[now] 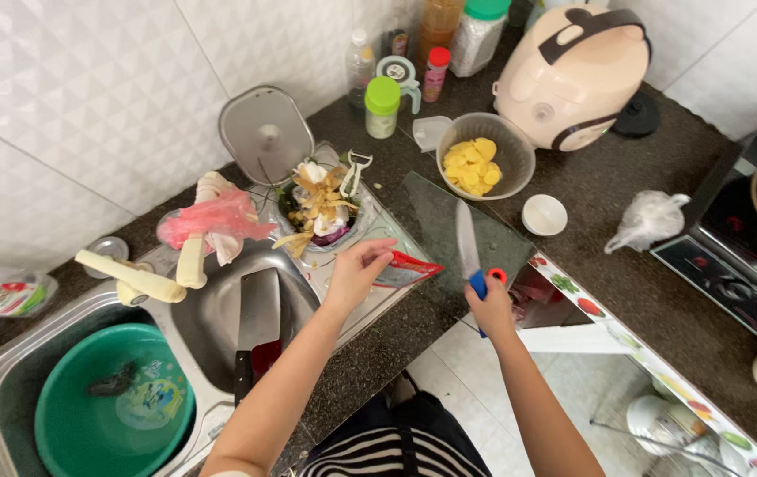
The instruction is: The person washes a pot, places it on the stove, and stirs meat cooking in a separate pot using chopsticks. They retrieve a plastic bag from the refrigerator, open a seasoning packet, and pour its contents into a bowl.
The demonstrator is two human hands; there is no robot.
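**Holding the knife upright over the glass board, left hand on the red packet**

Gripping the knife [469, 252] by its blue handle, my right hand [490, 309] is clenched around it at the near edge of the glass cutting board [436, 216]. The blade's long axis runs from the hand away toward the far side, tip pointing roughly at the clear bowl of yellow slices [484, 155]. The board lies directly under and beyond the blade, so the knife hand is the nearer one to it.

Just left of that, my left hand [356, 269] pinches the red packet [405, 268] at its left end; the packet stretches rightward toward the knife, close to the handle but apart from it.

Further left, a strainer of peelings [318, 208] sits at the sink's far rim, and a cleaver [257, 322] lies in the sink [211, 318] with a green basin [113, 406] beside it. A small white dish [544, 215] and the rice cooker [573, 75] stand beyond the board.

I cannot make out what the packet holds, and my fingers hide most of the knife handle.
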